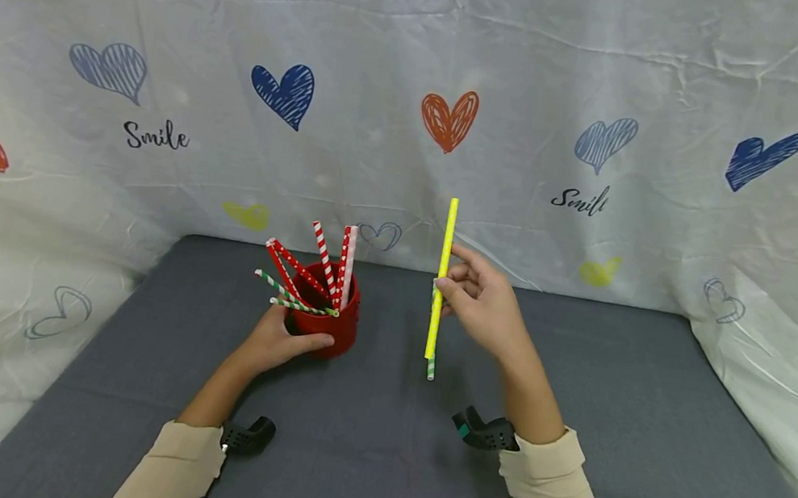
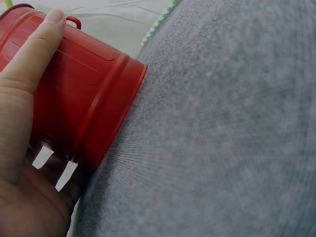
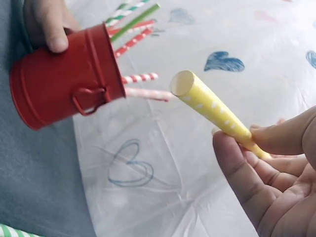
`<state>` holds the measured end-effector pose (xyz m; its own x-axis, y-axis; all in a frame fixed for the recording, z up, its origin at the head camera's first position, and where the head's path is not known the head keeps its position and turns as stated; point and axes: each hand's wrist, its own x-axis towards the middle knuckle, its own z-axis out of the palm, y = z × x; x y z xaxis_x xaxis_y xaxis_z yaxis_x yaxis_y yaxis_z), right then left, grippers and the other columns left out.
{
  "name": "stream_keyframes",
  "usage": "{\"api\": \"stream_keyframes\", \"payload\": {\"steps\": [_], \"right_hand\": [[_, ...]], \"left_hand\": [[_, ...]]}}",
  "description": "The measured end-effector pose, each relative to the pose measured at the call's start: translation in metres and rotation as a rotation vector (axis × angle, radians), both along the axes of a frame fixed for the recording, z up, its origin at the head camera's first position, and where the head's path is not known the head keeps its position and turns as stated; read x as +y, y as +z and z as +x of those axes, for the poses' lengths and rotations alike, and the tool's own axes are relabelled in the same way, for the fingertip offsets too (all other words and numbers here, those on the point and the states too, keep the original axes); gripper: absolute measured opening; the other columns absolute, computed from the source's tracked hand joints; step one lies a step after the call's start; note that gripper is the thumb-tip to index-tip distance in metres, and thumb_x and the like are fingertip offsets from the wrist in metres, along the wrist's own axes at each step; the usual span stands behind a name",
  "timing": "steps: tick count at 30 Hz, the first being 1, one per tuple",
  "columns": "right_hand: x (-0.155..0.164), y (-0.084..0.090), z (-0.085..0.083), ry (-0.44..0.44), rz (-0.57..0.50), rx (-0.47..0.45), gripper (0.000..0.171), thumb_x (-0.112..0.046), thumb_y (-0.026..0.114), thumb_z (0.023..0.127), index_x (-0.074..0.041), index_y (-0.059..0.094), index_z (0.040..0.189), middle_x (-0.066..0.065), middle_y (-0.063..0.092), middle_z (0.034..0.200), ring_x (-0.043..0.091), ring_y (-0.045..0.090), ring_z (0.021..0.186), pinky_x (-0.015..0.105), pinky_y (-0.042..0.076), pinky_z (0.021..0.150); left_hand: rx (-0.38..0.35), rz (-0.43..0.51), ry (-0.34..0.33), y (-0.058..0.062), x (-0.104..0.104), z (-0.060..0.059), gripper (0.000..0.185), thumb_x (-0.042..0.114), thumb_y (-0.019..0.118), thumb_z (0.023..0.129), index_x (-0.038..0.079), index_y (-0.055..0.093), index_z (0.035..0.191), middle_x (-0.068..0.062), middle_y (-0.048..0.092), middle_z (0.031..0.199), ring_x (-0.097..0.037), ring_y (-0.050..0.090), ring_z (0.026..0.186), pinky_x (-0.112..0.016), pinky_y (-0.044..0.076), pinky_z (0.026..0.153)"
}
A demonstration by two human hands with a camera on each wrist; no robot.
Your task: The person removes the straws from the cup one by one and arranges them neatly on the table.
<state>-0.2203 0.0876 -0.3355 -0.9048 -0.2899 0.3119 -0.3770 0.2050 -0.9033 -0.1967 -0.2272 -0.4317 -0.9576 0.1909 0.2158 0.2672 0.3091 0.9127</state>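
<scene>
A small red metal bucket stands upright on the table, and my left hand grips its side, thumb across the near wall. Several paper straws lean out of it: red ones with white dots, a red-and-white striped straw, a pale pink straw, and green ones, including a green-and-white striped straw. To the right, my right hand pinches a yellow straw with white dots between thumb and fingers, held nearly upright in the head view. Behind it lies another green-and-white striped straw, mostly hidden there.
A dark grey cloth covers the table. Behind and at the sides hangs a pale sheet printed with hearts and words. Each wrist wears a black camera mount just beyond the beige sleeves.
</scene>
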Motion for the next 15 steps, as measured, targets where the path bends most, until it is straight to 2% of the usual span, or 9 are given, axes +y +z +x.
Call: {"api": "stream_keyframes", "payload": {"steps": [4, 12, 15], "right_hand": [[0.006, 0.0, -0.003, 0.005, 0.022, -0.03, 0.053, 0.0, 0.063, 0.098, 0.0, 0.045, 0.147, 0.02, 0.064, 0.101, 0.024, 0.066, 0.075, 0.044, 0.058, 0.07], [0.017, -0.003, -0.007, -0.005, 0.082, -0.081, 0.055, -0.002, 0.061, 0.099, 0.002, 0.04, 0.15, 0.021, 0.063, 0.103, 0.024, 0.064, 0.076, 0.033, 0.057, 0.067], [0.021, -0.006, -0.01, -0.007, 0.099, -0.091, 0.055, -0.001, 0.061, 0.099, 0.002, 0.039, 0.15, 0.02, 0.063, 0.102, 0.026, 0.065, 0.078, 0.034, 0.058, 0.067]], "left_hand": [[0.001, 0.007, 0.002, -0.001, -0.001, -0.001, 0.072, 0.004, 0.083, 0.08, -0.002, 0.046, 0.141, -0.018, 0.056, 0.135, -0.032, 0.055, 0.119, -0.052, 0.046, 0.099], [0.013, -0.004, 0.0, -0.003, -0.001, -0.001, 0.07, 0.006, 0.082, 0.081, -0.001, 0.046, 0.141, -0.017, 0.057, 0.134, -0.03, 0.055, 0.118, -0.048, 0.047, 0.098], [0.018, -0.003, 0.002, -0.009, -0.003, -0.004, 0.07, 0.007, 0.082, 0.081, 0.0, 0.046, 0.141, -0.017, 0.057, 0.135, -0.031, 0.055, 0.119, -0.05, 0.047, 0.098]]}}
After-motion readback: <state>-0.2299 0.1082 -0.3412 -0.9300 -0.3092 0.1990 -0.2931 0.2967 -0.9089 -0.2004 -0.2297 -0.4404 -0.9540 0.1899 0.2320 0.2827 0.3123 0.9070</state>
